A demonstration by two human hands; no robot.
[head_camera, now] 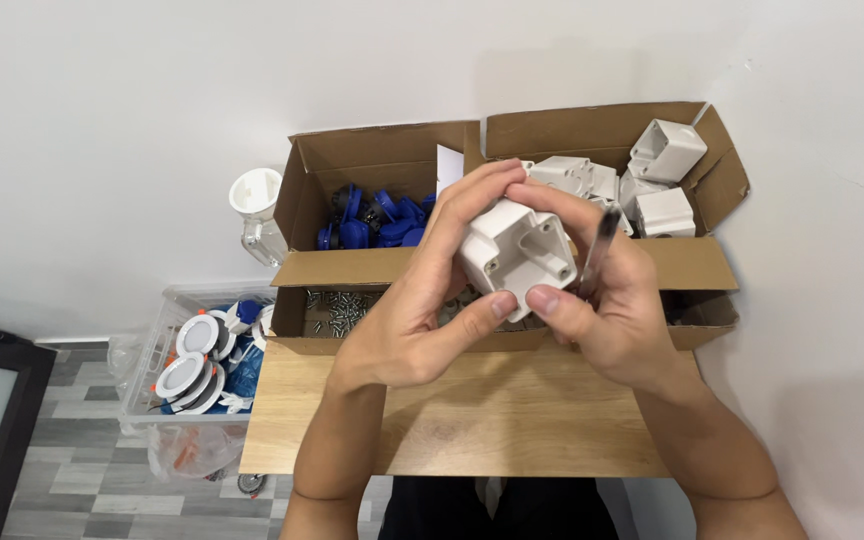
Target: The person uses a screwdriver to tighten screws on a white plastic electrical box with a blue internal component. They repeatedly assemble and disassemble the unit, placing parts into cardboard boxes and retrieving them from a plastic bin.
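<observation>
White plastic housing (518,254) held above counter (452,410), open face toward us for inspection. Left hand (422,300) grip clamped on housing; right hand (602,300) steadies it, also pinching slim tool (597,250).

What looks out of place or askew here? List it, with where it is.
Little stands out. The white housings lie jumbled at all angles in the right cardboard box, and the clear bin of round white fittings sits on the floor with crumpled plastic beside it. No damage is visible.
</observation>
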